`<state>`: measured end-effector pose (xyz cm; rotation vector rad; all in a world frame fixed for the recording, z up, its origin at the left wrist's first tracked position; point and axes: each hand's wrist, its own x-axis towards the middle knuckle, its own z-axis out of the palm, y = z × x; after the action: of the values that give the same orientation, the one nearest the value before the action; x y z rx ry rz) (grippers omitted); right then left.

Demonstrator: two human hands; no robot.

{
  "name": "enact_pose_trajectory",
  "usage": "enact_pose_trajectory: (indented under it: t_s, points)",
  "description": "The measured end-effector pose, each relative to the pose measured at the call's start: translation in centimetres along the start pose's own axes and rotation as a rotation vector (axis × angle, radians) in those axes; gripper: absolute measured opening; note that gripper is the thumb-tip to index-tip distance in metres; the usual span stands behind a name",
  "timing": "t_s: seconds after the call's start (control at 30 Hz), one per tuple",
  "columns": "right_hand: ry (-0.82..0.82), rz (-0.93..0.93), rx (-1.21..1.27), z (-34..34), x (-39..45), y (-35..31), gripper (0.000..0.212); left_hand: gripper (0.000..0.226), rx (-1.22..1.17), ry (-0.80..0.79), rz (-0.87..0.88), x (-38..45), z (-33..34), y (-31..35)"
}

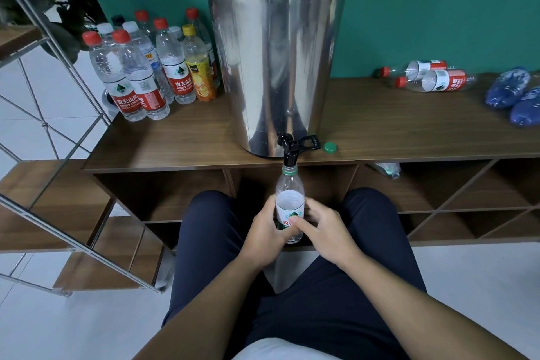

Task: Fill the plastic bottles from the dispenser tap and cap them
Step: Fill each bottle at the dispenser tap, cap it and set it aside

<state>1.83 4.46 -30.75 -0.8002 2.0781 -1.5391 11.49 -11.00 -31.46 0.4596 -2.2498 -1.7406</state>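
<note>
Both-handed grip on the open bottle (290,202): my left hand (264,229) wraps the label band, my right hand (323,228) curls round the other side, thumb pressed across the label. Bottle stands upright between my knees, mouth right under the black tap (289,152) of the steel dispenser (274,67). Thin clear plastic, so I judge it soft and easily crushed; it should grow heavier as it fills and slick if splashed. Best hold is mid-body at the label, lightly. Both forearms reach forward and converge, wrists low. Green cap (330,147) lies on the bench (175,140) just beside the dispenser base. Capped bottles (146,67) stand at far left.
</note>
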Motion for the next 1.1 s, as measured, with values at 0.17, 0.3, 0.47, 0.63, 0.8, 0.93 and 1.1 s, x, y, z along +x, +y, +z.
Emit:
enact_pose_trajectory:
  t_s: [0.17,0.3,0.47,0.63,0.8,0.93,1.1]
  points:
    - [-0.004,0.006,-0.001,0.01,-0.07,-0.07,0.040,0.060,-0.005,-0.006,-0.003,0.03,0.04,-0.09]
    - [-0.004,0.006,0.006,-0.04,-0.06,-0.07,0.039,0.060,0.008,-0.005,-0.005,0.06,0.00,-0.11]
    - [0.000,0.008,0.019,0.09,0.02,0.13,0.041,0.059,-0.003,-0.010,-0.008,0.02,0.04,-0.08]
    - [-0.001,0.006,0.022,0.11,0.08,0.19,0.042,0.059,-0.003,-0.014,-0.015,0.04,0.02,-0.04]
    - [-0.001,0.000,0.024,0.14,0.10,0.34,0.040,0.060,0.010,-0.012,-0.012,0.02,0.01,-0.04]
    - [-0.002,0.002,0.019,0.12,0.08,0.36,0.040,0.059,0.019,-0.010,-0.006,0.04,-0.03,-0.01]
    - [-0.001,0.000,0.020,0.09,0.04,0.25,0.040,0.060,0.018,-0.005,-0.002,-0.02,-0.01,-0.03]
